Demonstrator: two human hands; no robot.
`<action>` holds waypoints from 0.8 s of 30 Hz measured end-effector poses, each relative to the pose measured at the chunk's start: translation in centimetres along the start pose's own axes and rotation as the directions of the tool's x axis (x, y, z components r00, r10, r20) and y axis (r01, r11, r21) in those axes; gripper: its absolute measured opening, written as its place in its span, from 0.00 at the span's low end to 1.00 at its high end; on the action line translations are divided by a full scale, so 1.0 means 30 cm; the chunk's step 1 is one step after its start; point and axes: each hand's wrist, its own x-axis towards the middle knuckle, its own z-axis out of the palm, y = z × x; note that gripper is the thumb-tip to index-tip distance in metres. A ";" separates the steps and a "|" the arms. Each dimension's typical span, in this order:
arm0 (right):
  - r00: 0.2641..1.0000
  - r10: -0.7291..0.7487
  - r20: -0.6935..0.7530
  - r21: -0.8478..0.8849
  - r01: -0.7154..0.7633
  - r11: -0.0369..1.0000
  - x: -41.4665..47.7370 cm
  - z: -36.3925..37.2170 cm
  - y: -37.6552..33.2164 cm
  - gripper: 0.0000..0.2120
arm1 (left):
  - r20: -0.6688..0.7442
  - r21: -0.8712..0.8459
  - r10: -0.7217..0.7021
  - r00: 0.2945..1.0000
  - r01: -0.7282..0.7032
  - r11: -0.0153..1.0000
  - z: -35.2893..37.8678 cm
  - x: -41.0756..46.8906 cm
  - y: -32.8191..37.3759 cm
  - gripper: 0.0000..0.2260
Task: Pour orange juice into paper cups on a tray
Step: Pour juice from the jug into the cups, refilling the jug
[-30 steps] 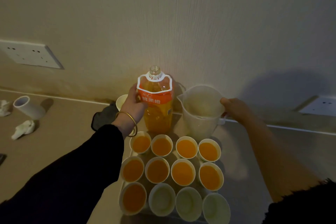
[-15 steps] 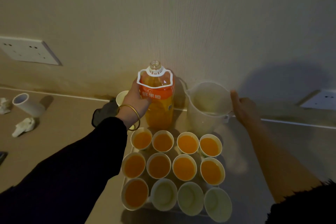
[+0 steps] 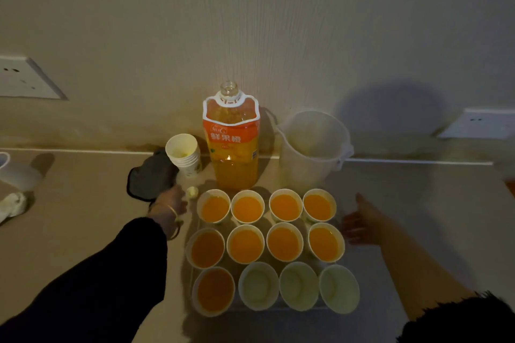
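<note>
On the dim worktop (image 3: pixel 83 217) by the wall (image 3: pixel 306 22), the uncapped bottle (image 3: pixel 232 153) stands upright just behind the tray (image 3: pixel 278 311), ahead and right of the nearer left hand (image 3: pixel 171 202), whose fingers I cannot make out, while the right hand (image 3: pixel 358 224) hangs empty, fingers loose, beside the tray with three unfilled front cups (image 3: pixel 298 285).

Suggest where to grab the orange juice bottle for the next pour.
Probably the labelled midbody of the juice bottle, from its left-front. It stands upright and uncapped, the wall sits behind it, the pitcher crowds its right, and the left hand is nearer.
</note>
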 end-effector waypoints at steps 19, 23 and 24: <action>0.998 -0.043 -0.044 -0.051 0.041 0.998 -0.008 0.121 0.074 0.35 | 0.149 0.077 -0.310 0.939 0.301 0.950 -0.010 0.014 -0.226 0.30; 0.998 -0.036 -0.045 -0.060 0.033 0.998 -0.018 0.117 0.088 0.37 | 0.161 0.083 -0.319 0.934 0.309 0.947 -0.015 0.008 -0.220 0.29; 0.998 -0.041 -0.046 -0.044 0.039 0.998 -0.020 0.117 0.091 0.36 | 0.159 0.088 -0.322 0.933 0.312 0.946 -0.016 0.008 -0.218 0.30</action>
